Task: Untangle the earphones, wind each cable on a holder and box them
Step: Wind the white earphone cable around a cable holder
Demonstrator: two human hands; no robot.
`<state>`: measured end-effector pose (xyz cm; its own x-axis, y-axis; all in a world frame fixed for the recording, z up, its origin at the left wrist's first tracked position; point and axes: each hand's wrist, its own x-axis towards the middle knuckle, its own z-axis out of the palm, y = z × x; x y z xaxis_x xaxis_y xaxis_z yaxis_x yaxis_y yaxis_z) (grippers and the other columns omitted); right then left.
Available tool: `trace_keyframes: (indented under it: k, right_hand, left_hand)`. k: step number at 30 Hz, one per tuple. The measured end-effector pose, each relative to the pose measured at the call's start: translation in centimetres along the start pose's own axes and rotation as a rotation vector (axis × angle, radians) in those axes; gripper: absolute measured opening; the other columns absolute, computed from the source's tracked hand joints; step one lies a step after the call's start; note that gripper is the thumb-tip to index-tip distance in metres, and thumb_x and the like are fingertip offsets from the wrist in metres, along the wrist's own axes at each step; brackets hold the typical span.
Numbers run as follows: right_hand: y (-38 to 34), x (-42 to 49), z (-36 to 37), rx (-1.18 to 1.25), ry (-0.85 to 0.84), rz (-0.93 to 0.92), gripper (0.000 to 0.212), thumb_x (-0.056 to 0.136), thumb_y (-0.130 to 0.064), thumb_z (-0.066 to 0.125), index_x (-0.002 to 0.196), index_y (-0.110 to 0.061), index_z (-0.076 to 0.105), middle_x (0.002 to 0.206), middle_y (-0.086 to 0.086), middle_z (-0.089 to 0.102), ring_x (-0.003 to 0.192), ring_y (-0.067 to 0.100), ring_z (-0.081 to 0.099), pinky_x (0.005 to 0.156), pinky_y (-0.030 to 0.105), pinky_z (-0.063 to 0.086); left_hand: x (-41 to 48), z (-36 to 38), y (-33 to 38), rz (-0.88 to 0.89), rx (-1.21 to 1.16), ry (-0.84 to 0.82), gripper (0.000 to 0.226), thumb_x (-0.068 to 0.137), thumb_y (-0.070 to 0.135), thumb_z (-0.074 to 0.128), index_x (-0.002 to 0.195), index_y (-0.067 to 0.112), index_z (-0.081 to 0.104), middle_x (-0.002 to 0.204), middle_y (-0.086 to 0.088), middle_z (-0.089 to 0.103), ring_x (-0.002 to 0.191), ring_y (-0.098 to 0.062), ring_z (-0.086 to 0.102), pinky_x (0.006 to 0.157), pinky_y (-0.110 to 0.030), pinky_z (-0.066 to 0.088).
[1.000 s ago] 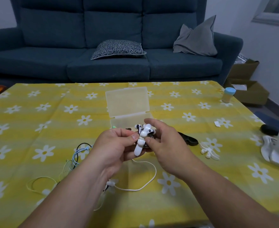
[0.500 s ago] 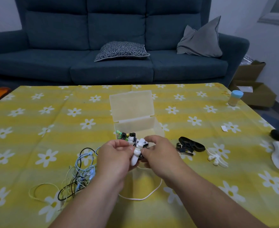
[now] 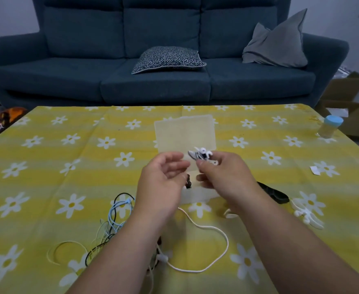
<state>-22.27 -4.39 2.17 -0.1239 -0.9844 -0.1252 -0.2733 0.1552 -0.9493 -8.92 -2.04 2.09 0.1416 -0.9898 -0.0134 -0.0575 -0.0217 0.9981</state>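
My right hand (image 3: 223, 172) pinches a white holder wound with white earphones (image 3: 202, 155), held above the clear plastic box (image 3: 197, 195). The box's lid (image 3: 185, 132) stands open behind it. Beside it, my left hand (image 3: 161, 181) has relaxed fingers and holds nothing. A dark earphone piece (image 3: 188, 183) shows inside the box between the hands. A white cable (image 3: 206, 240) loops on the cloth in front of the box. Tangled blue, black and pale cables (image 3: 110, 225) lie to the left. A black holder (image 3: 274, 193) and a white holder (image 3: 305, 213) lie to the right.
The table wears a yellow cloth with white daisies (image 3: 68, 166). A small jar with a blue cap (image 3: 331, 127) stands at the far right edge. A white scrap (image 3: 315, 170) lies near it. A blue sofa (image 3: 153, 66) and cardboard boxes (image 3: 348, 102) are beyond the table.
My left hand has let go of the wound white holder and opened. My right hand has carried the holder up and forward over the box.
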Motion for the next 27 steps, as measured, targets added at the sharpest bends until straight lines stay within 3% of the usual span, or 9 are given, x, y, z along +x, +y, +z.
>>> trace_keyframes:
  k: [4, 6, 8, 11, 16, 21, 23, 25, 27]
  right_hand:
    - [0.8, 1.8, -0.4, -0.509, 0.19, -0.04, 0.023, 0.089, -0.036, 0.066, 0.107, -0.021, 0.063, 0.093, 0.001, 0.065, 0.09, 0.024, 0.06, 0.071, 0.032, 0.045]
    - [1.4, 2.2, 0.2, -0.647, 0.217, -0.031, 0.03, 0.089, -0.039, 0.064, 0.112, -0.02, 0.059, 0.1, 0.002, 0.066, 0.095, 0.027, 0.059, 0.07, 0.032, 0.041]
    - [1.9, 2.5, 1.2, -0.756, 0.248, -0.031, 0.03, 0.089, -0.038, 0.062, 0.112, -0.02, 0.055, 0.101, 0.003, 0.066, 0.089, 0.027, 0.055, 0.068, 0.032, 0.038]
    - [2.1, 2.5, 2.2, -0.852, 0.318, -0.005, 0.023, 0.088, -0.028, 0.061, 0.107, -0.018, 0.052, 0.1, 0.005, 0.065, 0.08, 0.027, 0.046, 0.066, 0.031, 0.034]
    - [1.7, 2.7, 4.0, -1.087, 0.147, 0.1, 0.018, 0.091, -0.04, 0.054, 0.087, -0.023, 0.049, 0.101, 0.002, 0.067, 0.094, 0.028, 0.062, 0.081, 0.033, 0.041]
    - [2.0, 2.9, 4.0, -1.028, -0.038, 0.131, 0.031, 0.097, -0.036, 0.044, 0.071, -0.021, 0.04, 0.073, -0.002, 0.049, 0.084, 0.028, 0.049, 0.079, 0.035, 0.035]
    - [2.0, 2.6, 3.7, -0.966, -0.027, 0.096, 0.028, 0.097, -0.035, 0.046, 0.076, -0.017, 0.05, 0.083, 0.004, 0.059, 0.087, 0.03, 0.052, 0.076, 0.034, 0.037]
    - [1.3, 2.2, 3.6, -0.901, 0.083, -0.069, 0.019, 0.093, -0.03, 0.052, 0.09, -0.015, 0.064, 0.1, 0.009, 0.067, 0.092, 0.032, 0.058, 0.074, 0.033, 0.042]
    - [-0.2, 0.9, 3.9, -0.769, 0.156, -0.252, 0.013, 0.088, -0.02, 0.056, 0.089, -0.019, 0.07, 0.096, 0.006, 0.07, 0.09, 0.029, 0.062, 0.071, 0.032, 0.046]
  left_hand:
    - [1.6, -2.7, -0.1, 0.028, 0.08, 0.256, 0.027, 0.087, -0.006, 0.063, 0.097, 0.019, 0.063, 0.088, 0.001, 0.071, 0.077, -0.008, 0.065, 0.067, -0.011, 0.049]
    - [2.1, -4.0, -0.3, 0.009, 0.096, 0.338, 0.026, 0.085, -0.003, 0.065, 0.093, 0.021, 0.064, 0.085, 0.003, 0.069, 0.076, -0.011, 0.063, 0.07, -0.02, 0.049]
    - [2.5, -5.1, -0.5, -0.012, 0.102, 0.374, 0.026, 0.084, -0.002, 0.065, 0.091, 0.022, 0.064, 0.086, 0.002, 0.069, 0.079, -0.012, 0.064, 0.075, -0.03, 0.051]
    - [2.5, -6.1, -0.6, -0.019, 0.114, 0.406, 0.024, 0.083, -0.001, 0.066, 0.091, 0.022, 0.065, 0.088, 0.002, 0.07, 0.081, -0.013, 0.065, 0.077, -0.033, 0.053]
    - [2.2, -7.4, -0.7, -0.036, 0.121, 0.419, 0.022, 0.084, -0.001, 0.065, 0.092, 0.019, 0.065, 0.085, 0.002, 0.068, 0.076, -0.009, 0.063, 0.074, -0.029, 0.051]
    - [2.2, -8.6, -0.9, -0.081, 0.194, 0.379, 0.021, 0.085, -0.001, 0.064, 0.091, 0.02, 0.064, 0.084, 0.003, 0.065, 0.075, -0.009, 0.06, 0.071, -0.028, 0.049]
    - [2.1, -9.0, -1.0, -0.109, 0.236, 0.338, 0.018, 0.087, 0.001, 0.062, 0.093, 0.018, 0.065, 0.086, 0.003, 0.065, 0.078, -0.012, 0.061, 0.072, -0.029, 0.05]
    - [1.9, -9.1, -1.1, -0.115, 0.296, 0.275, 0.018, 0.088, 0.002, 0.061, 0.089, 0.02, 0.065, 0.087, 0.004, 0.066, 0.079, -0.014, 0.062, 0.071, -0.028, 0.05]
    - [1.7, -9.2, -1.0, -0.113, 0.362, 0.198, 0.023, 0.089, 0.001, 0.059, 0.083, 0.022, 0.064, 0.085, 0.004, 0.066, 0.078, -0.015, 0.063, 0.066, -0.024, 0.049]
